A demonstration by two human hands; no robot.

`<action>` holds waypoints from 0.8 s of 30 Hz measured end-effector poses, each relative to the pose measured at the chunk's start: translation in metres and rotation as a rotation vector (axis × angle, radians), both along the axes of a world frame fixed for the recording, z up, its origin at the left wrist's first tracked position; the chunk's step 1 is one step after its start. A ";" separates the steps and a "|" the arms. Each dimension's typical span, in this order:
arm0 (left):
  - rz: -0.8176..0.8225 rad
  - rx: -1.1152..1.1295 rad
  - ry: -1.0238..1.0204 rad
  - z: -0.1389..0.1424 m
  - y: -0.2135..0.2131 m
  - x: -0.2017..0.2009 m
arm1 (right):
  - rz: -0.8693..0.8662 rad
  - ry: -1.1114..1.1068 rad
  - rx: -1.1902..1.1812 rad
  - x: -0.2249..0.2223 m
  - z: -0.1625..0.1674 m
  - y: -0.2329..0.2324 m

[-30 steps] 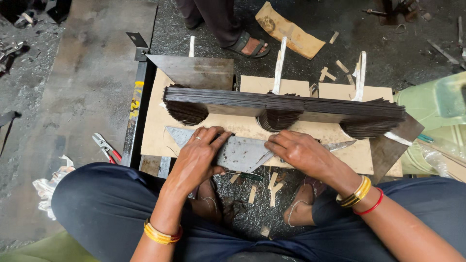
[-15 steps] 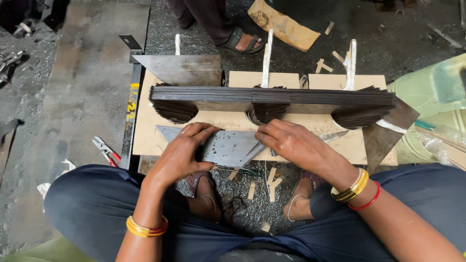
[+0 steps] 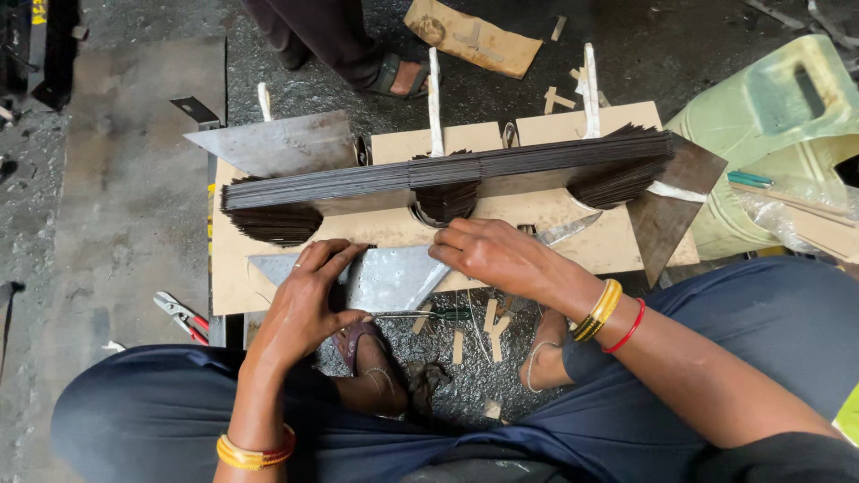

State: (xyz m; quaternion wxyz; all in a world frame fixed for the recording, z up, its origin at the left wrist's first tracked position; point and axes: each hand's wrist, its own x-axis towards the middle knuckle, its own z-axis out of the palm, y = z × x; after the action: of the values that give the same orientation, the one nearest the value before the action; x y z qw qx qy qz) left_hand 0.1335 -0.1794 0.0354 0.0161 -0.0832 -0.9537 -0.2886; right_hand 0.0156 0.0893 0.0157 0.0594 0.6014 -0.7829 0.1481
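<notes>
1. Pressing down with flat fingers, the left hand (image 3: 309, 300) and right hand (image 3: 492, 255) pin a grey metal sheet (image 3: 389, 277) against the board (image 3: 617, 246); neither hand curls shut around it.
2. The sheet lies directly under both palms, seemingly held flat so it cannot slide.
3. Its long axis runs left to right, tapering to a point beyond the left fingers.
4. Just past the fingertips, a stack of dark laminations (image 3: 447, 172) lies parallel, kept between upright pegs (image 3: 435, 98).
5. Pliers (image 3: 182, 316) lie on the floor, left of the left hand.
</notes>
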 end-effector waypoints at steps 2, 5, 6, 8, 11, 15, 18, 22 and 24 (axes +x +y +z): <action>0.003 0.013 0.000 -0.001 0.000 0.000 | 0.008 0.015 -0.018 0.000 0.005 0.002; 0.016 0.030 -0.008 -0.001 0.000 0.001 | 0.016 0.035 -0.051 0.001 0.016 0.005; 0.022 0.037 -0.012 -0.001 0.001 0.001 | 0.020 0.048 -0.050 0.001 0.020 0.005; 0.026 0.046 -0.016 0.001 0.001 0.001 | 0.018 0.058 -0.050 0.002 0.028 0.006; 0.019 0.016 0.016 0.005 0.002 0.000 | -0.005 0.059 -0.060 0.004 0.036 0.005; 0.012 -0.039 0.044 0.016 0.002 0.001 | -0.023 0.082 -0.123 0.005 0.042 0.004; -0.009 -0.125 0.111 0.027 0.007 0.004 | -0.004 0.104 -0.148 0.005 0.048 0.007; -0.067 -0.307 0.328 0.043 0.015 0.006 | 0.034 0.087 -0.186 0.006 0.065 0.023; -0.094 -0.396 0.496 0.047 0.020 0.007 | 0.004 0.077 -0.229 0.010 0.073 0.034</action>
State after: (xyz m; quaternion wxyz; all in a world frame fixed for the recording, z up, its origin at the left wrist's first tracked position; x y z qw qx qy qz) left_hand 0.1405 -0.1598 0.0820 0.2184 -0.1967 -0.9534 -0.0686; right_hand 0.0255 0.1233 0.0883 0.1575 0.5974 -0.7567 0.2138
